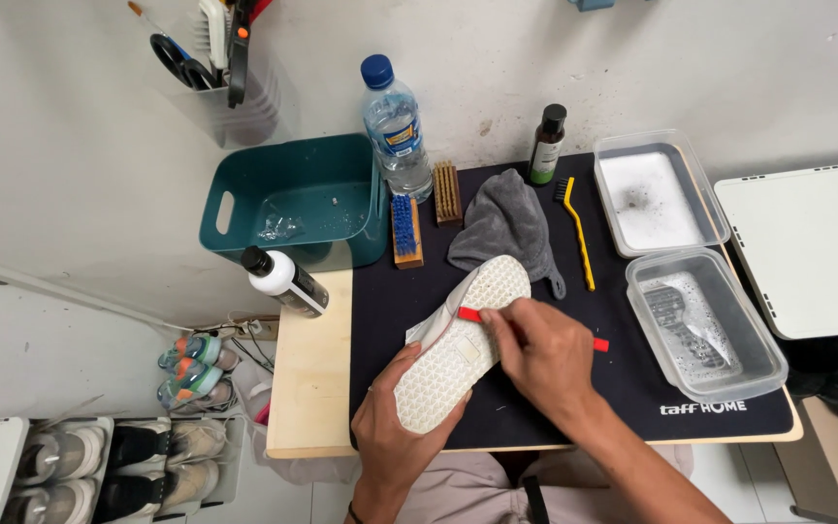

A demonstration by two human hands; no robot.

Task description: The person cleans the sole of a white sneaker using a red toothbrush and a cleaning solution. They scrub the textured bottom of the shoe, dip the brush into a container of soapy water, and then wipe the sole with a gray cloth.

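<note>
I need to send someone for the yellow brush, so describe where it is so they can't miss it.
Start at the black mat on the wooden table. Between the grey cloth and the clear tubs lies the yellow brush: thin, long-handled, unlike the blocky wooden brushes further left.

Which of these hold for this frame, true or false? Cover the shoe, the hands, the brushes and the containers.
1. The left hand holds the white shoe sole up. True.
2. The right hand holds a yellow brush against the sole. False: it holds a red-handled tool; the yellow brush lies apart on the black mat.
3. The teal basin sits left of the water bottle. True.
4. Both clear trays are dry. False: the far tray holds foam and the near tray holds water with a brush in it.
5. A grey cloth lies beyond the shoe. True.
</note>
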